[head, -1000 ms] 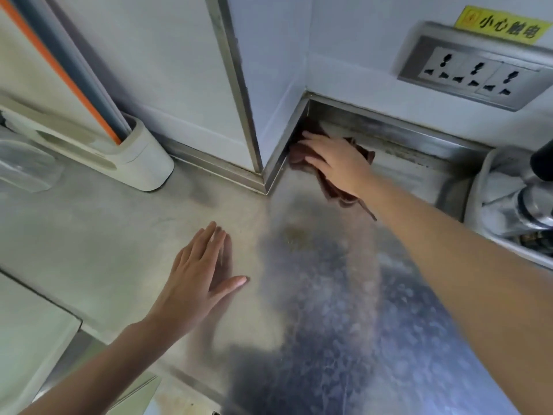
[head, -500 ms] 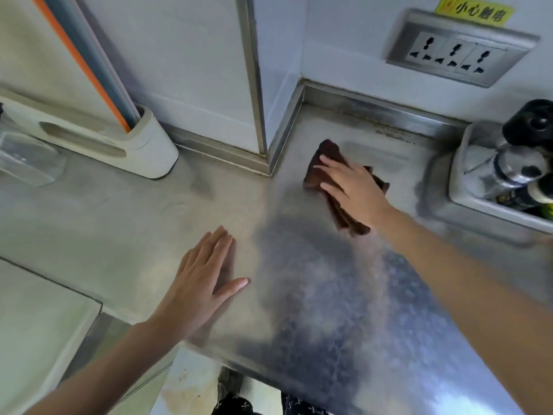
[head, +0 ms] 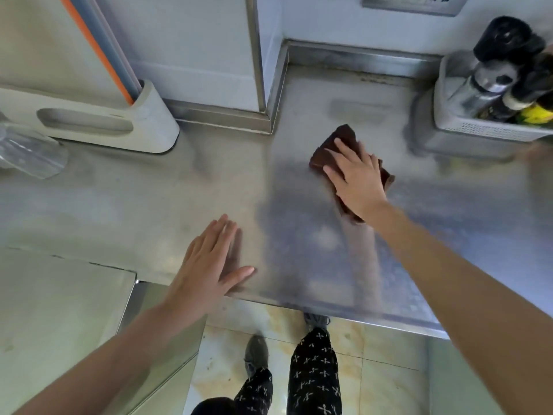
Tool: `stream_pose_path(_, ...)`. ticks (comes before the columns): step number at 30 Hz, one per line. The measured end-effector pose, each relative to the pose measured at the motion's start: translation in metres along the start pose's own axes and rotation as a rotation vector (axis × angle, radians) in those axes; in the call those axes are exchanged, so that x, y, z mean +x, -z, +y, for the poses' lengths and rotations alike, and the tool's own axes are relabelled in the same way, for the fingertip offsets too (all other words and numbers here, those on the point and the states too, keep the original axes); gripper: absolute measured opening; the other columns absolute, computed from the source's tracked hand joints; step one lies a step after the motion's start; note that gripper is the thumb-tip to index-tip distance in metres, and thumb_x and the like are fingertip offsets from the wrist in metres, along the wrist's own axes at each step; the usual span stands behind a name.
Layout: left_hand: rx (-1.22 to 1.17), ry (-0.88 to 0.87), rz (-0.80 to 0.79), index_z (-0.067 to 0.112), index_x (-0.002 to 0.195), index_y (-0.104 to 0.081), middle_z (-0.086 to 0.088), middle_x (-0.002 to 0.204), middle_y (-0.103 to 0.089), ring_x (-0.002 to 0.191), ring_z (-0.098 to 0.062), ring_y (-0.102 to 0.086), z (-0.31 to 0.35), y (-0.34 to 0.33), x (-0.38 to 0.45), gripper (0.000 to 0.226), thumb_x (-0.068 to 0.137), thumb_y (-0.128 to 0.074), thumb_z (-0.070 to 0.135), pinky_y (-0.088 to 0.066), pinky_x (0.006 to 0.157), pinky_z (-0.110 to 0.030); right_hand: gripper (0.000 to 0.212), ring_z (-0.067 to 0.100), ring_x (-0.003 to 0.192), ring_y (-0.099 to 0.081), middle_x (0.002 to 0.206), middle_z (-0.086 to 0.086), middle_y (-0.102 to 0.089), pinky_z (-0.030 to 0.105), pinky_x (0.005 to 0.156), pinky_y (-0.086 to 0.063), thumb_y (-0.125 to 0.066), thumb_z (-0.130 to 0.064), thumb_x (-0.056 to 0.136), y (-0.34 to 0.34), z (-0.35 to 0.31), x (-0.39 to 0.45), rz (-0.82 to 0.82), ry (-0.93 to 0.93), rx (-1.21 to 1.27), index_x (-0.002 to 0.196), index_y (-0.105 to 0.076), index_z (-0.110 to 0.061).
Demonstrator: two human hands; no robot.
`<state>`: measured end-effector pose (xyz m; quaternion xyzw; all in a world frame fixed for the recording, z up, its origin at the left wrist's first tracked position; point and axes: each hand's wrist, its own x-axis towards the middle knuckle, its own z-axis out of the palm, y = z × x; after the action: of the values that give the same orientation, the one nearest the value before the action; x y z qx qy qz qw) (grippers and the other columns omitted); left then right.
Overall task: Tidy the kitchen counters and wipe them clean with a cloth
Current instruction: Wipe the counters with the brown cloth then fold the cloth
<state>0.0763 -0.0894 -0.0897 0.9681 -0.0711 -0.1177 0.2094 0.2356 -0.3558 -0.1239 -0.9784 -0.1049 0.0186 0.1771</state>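
Pressing flat on the brown cloth [head: 335, 146] with the right hand [head: 357, 178], fingers spread, out on the steel counter [head: 149, 199] near the inner corner. Resting the left hand [head: 209, 262] palm-down, fingers together, empty, by the counter's front edge. Sitting at far right: a grey basket [head: 478, 130] holding black-capped bottles [head: 505, 40] and a metal shaker [head: 475, 85].

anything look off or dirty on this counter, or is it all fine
Mostly fine. One thing stands out: a dark line of grime sits along the back edge of the steel counter, where it meets the wall strip. The right hand presses the brown cloth flat, short of that seam. Nothing looks spilled or broken.
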Motion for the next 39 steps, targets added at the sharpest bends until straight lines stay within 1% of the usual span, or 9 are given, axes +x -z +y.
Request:
stream_pose_path(2,0.009,-0.029,-0.004,0.012,0.140,-0.027,-0.006,0.152,-0.022,0.140,-0.022,-0.020,0.003,-0.004,-0.006,0.099,0.071,-0.010,0.081,-0.018,0.110,-0.032,0.041,0.032,0.139,-0.028,0.146,-0.001,-0.042,0.052,0.111,-0.024,-0.041,-0.037,0.095,-0.013,-0.034,-0.029,0.054,-0.089,0.077,0.131,-0.051,-0.021)
stream_pose_path(8,-0.020,-0.094,-0.111,0.022,0.144,-0.015,0.004,0.154,-0.006,0.142,-0.015,-0.005,0.007,-0.018,-0.031,0.093,0.071,-0.012,0.079,-0.011,0.113,-0.034,0.050,0.029,0.130,-0.044,0.139,-0.005,-0.050,0.056,0.102,-0.039,-0.063,-0.025,0.081,-0.028,-0.057,-0.174,-0.017,0.240,-0.152,0.129,-0.052,-0.028)
stream_pose_path(14,0.034,-0.124,-0.093,0.028,0.143,-0.018,0.006,0.154,-0.001,0.141,-0.014,0.003,-0.005,-0.016,-0.031,0.092,0.070,0.003,0.080,-0.011,0.115,-0.042,0.041,0.043,0.139,-0.018,0.150,0.003,-0.035,0.058,0.112,-0.015,-0.045,-0.028,0.095,0.002,0.003,-0.199,0.271,-0.783,0.014,0.135,-0.047,-0.017)
stream_pose_path(16,0.016,-0.088,-0.059,0.025,0.142,-0.024,0.000,0.155,-0.010,0.142,-0.019,-0.006,-0.008,-0.015,-0.035,0.089,0.074,-0.001,0.078,-0.015,0.113,-0.044,0.042,0.047,0.137,-0.022,0.148,0.009,-0.038,0.060,0.110,-0.018,-0.052,-0.016,0.093,-0.010,-0.037,-0.199,0.336,-0.918,-0.016,0.134,-0.047,-0.012)
stream_pose_path(18,0.001,-0.054,-0.042,0.021,0.140,-0.030,-0.006,0.153,-0.019,0.141,-0.027,-0.016,-0.014,-0.014,-0.041,0.087,0.077,-0.006,0.076,-0.021,0.111,-0.048,0.052,0.049,0.131,-0.032,0.141,0.011,-0.047,0.063,0.106,-0.025,-0.066,-0.005,0.080,-0.038,-0.096,-0.190,0.346,-0.779,-0.072,0.130,-0.052,-0.011)
stream_pose_path(23,0.017,-0.019,-0.029,0.020,0.140,-0.028,-0.009,0.152,-0.021,0.141,-0.028,-0.018,-0.033,0.000,-0.054,0.088,0.077,-0.004,0.076,-0.024,0.110,-0.049,0.067,0.038,0.134,-0.035,0.141,0.002,-0.048,0.052,0.107,-0.014,-0.072,-0.002,0.070,-0.059,-0.168,-0.182,0.099,0.067,-0.027,0.131,-0.051,-0.018)
stream_pose_path(30,-0.083,0.098,0.009,0.025,0.143,-0.019,0.001,0.156,-0.007,0.143,-0.017,-0.003,-0.053,0.021,-0.065,0.075,0.082,-0.027,0.067,-0.014,0.115,-0.042,0.044,0.039,0.141,-0.015,0.150,0.010,-0.033,0.051,0.114,-0.012,-0.048,-0.017,0.095,-0.046,-0.137,-0.157,0.237,-0.668,0.061,0.138,-0.042,-0.010)
stream_pose_path(35,-0.096,0.135,0.070,0.019,0.142,-0.025,-0.007,0.154,-0.016,0.143,-0.025,-0.013,-0.065,0.022,-0.060,0.062,0.089,-0.044,0.044,-0.019,0.114,-0.045,0.059,0.038,0.130,-0.042,0.137,0.002,-0.053,0.046,0.105,-0.021,-0.076,-0.013,0.072,-0.092,-0.237,-0.143,0.117,-0.034,-0.032,0.127,-0.055,-0.018)
stream_pose_path(39,-0.134,0.143,0.043,0.024,0.144,-0.017,0.001,0.156,-0.004,0.144,-0.018,0.000,-0.068,0.030,-0.047,0.059,0.092,-0.041,0.039,-0.008,0.115,-0.038,0.050,0.030,0.142,-0.020,0.152,-0.005,-0.030,0.041,0.115,-0.009,-0.048,-0.016,0.093,-0.068,-0.184,-0.105,-0.077,0.156,-0.027,0.141,-0.037,-0.026)
